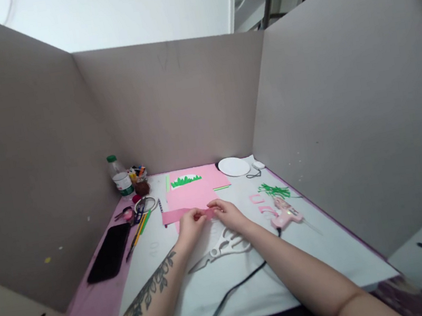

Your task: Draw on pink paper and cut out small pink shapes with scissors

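A strip of pink paper [174, 216] runs across the middle of the table, and both hands pinch it near its right end. My left hand [193, 222] is closed on the strip with thumb and fingertips. Close beside it on the right, my right hand [224, 213] is closed on the same strip. Behind the hands lie larger sheets of pink paper [189, 198], one bearing a white piece with a green grass-like paper cutout [186, 181]. White-handled scissors [221, 248] rest on the table below my hands, partly beside my right forearm.
A pink glue gun [286, 215] lies right, its black cable [232, 289] crossing the front. Near it are green paper strips [274, 190]. A white disc [234, 166] lies at the back. Left are a phone [109, 252], pencils [139, 232], tape roll [146, 204] and bottle [121, 178]. Grey panels surround the table.
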The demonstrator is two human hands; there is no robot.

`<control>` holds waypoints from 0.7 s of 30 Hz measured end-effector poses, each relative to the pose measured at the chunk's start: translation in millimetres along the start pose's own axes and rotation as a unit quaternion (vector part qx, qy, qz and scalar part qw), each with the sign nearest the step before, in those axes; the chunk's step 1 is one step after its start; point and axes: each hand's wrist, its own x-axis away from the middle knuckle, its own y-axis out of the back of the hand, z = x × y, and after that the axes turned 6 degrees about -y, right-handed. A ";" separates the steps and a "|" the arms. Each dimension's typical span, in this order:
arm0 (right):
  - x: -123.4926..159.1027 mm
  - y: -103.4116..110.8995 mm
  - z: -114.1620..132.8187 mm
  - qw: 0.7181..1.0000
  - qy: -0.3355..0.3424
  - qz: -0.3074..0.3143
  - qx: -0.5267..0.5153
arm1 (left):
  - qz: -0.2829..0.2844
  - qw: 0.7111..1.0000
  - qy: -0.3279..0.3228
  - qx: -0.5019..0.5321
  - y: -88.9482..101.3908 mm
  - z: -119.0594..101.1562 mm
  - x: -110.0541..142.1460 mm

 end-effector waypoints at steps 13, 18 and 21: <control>2.5 -1.1 5.1 0.995 -0.029 0.058 0.071 | 0.043 0.998 -0.007 -0.051 -5.4 2.1 -0.5; 2.7 -1.8 4.8 0.993 -0.021 0.062 0.097 | 0.051 0.995 -0.005 -0.086 -6.8 -0.5 -0.1; 2.5 -3.1 3.6 0.992 -0.015 0.061 0.108 | 0.052 0.994 -0.005 -0.100 -6.9 -0.8 0.5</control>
